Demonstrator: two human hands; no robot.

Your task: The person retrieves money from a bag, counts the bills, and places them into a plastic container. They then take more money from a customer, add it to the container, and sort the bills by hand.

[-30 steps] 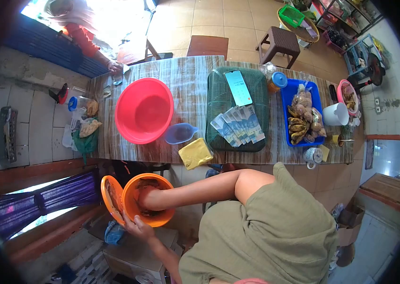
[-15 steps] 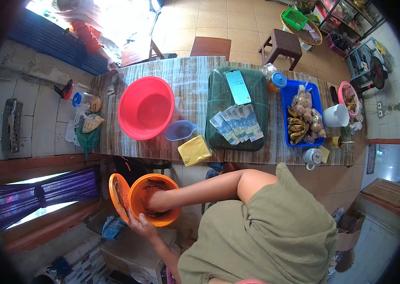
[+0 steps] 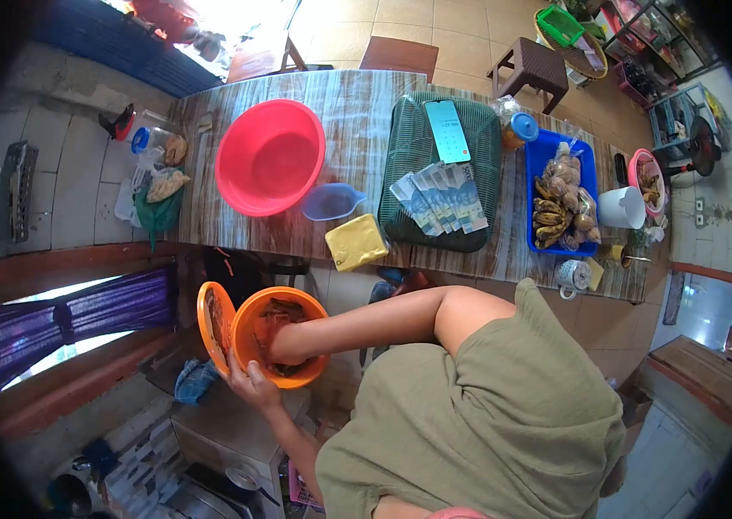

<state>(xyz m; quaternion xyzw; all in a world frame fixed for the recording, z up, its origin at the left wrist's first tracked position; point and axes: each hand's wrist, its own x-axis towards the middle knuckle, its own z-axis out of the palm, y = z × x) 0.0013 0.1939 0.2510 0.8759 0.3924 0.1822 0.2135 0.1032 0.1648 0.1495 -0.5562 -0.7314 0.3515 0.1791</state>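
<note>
An orange bucket (image 3: 321,304) stands low beside the table, with brown, clumpy matter inside it. My right hand (image 3: 286,342) reaches down into this bucket, and its fingers are hidden by the contents and the wrist. At the bucket's left side, my left hand (image 3: 253,384) grips the lower edge of an orange lid (image 3: 213,322), its fingers also close to the bucket's rim. The lid is tilted upright, and its inner face is smeared brown.
On the table (image 3: 357,104) are a red basin (image 3: 271,156), a blue dipper (image 3: 331,201), a yellow block-shaped pack (image 3: 357,243), and a green woven cover (image 3: 401,156) bearing a phone (image 3: 446,130) and banknotes (image 3: 444,201). A blue tray (image 3: 539,156) holds bananas. Another person (image 3: 167,19) is beyond.
The view has shifted, so the table and bucket sit higher in it. The other person's arm has drawn back from the table corner. Both my hands keep their places at the bucket and lid.
</note>
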